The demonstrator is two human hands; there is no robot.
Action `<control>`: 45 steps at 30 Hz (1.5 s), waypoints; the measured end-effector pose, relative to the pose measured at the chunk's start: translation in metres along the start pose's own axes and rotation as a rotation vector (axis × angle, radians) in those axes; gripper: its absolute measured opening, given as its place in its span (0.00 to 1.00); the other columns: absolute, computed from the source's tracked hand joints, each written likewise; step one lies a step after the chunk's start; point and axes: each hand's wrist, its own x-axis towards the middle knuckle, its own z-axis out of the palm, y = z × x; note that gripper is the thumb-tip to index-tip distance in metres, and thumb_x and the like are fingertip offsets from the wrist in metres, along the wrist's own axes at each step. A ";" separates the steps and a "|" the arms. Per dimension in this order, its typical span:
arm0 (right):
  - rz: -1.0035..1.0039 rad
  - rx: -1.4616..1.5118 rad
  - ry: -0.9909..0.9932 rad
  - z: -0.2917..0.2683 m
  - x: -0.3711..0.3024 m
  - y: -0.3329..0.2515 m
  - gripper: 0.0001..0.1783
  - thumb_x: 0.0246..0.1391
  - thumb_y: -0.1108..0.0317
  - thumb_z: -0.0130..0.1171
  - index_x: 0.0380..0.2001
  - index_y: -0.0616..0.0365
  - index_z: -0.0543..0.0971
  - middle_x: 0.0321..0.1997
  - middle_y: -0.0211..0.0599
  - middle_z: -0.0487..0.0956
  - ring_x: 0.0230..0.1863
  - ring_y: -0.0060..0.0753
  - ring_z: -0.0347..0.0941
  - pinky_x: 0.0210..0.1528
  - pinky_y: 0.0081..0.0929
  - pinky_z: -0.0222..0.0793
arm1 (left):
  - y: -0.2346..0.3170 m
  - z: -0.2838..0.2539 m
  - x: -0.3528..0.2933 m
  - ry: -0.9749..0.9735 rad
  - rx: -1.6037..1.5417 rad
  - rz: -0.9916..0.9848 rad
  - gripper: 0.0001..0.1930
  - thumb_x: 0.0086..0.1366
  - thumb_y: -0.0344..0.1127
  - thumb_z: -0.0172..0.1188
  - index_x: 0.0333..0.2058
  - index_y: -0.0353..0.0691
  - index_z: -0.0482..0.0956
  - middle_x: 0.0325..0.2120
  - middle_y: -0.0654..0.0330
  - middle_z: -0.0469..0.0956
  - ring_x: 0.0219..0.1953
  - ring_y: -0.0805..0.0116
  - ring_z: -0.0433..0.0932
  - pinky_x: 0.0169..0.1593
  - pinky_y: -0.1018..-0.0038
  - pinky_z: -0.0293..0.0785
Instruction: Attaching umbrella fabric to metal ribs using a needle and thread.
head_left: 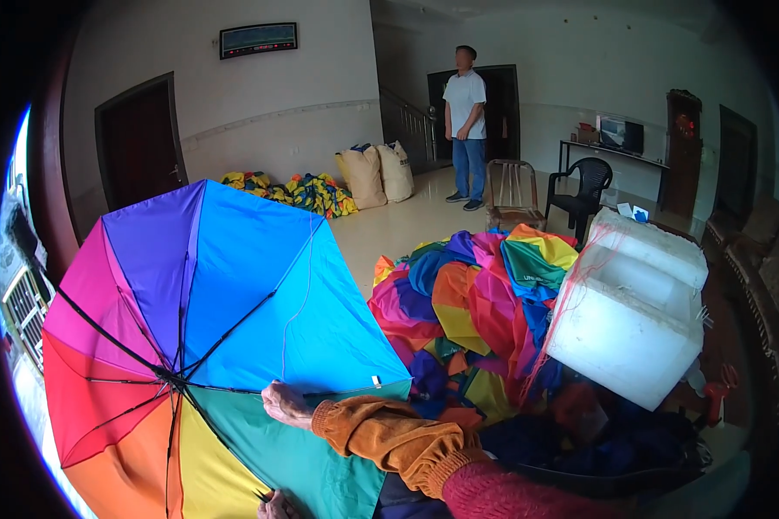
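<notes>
Umbrella, large, open, with rainbow-coloured fabric panels and thin black ribs [242, 346], fills the left of my head view, its inner side toward me. Right hand [287, 405], below a brown ribbed-cuff sleeve [389, 432], lies against it where the blue panel meets the green; I see its fingers bunched closed on a thin pale thread [287, 333] that trails up the blue. Whether they pinch a rib or the cloth too, I can't tell. Left hand [277, 506] sits at the yellow panel's edge, a slim dark tip [261, 496] by its fingers; the lower border cuts it off, so I can't tell its grip. That border also cuts the umbrella's lower edge. The sleeve covers part of the green panel, and a white foam box [627, 320] hides some of the heaped multicoloured cloth [467, 303].
</notes>
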 end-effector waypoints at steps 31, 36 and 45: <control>-0.427 0.305 -0.537 0.030 -0.081 -0.037 0.08 0.33 0.75 0.51 0.11 0.56 0.63 0.20 0.34 0.68 0.23 0.42 0.66 0.23 0.36 0.58 | 0.009 -0.032 0.019 -0.078 0.084 0.071 0.09 0.53 0.34 0.48 0.17 0.41 0.65 0.10 0.64 0.61 0.10 0.76 0.58 0.10 0.81 0.51; -0.786 -0.118 -0.474 0.030 -0.097 -0.050 0.08 0.30 0.70 0.52 0.09 0.56 0.65 0.16 0.26 0.63 0.20 0.29 0.62 0.22 0.28 0.56 | 0.014 -0.035 0.027 -0.042 -0.082 -0.163 0.10 0.57 0.35 0.51 0.23 0.34 0.72 0.15 0.62 0.68 0.12 0.75 0.62 0.13 0.80 0.55; -0.842 -0.123 -0.647 0.006 -0.092 -0.062 0.03 0.30 0.70 0.51 0.12 0.56 0.69 0.15 0.42 0.69 0.17 0.43 0.67 0.22 0.37 0.65 | 0.010 -0.025 0.001 0.091 -0.169 -0.068 0.09 0.53 0.32 0.52 0.16 0.40 0.68 0.10 0.62 0.66 0.08 0.78 0.57 0.10 0.81 0.50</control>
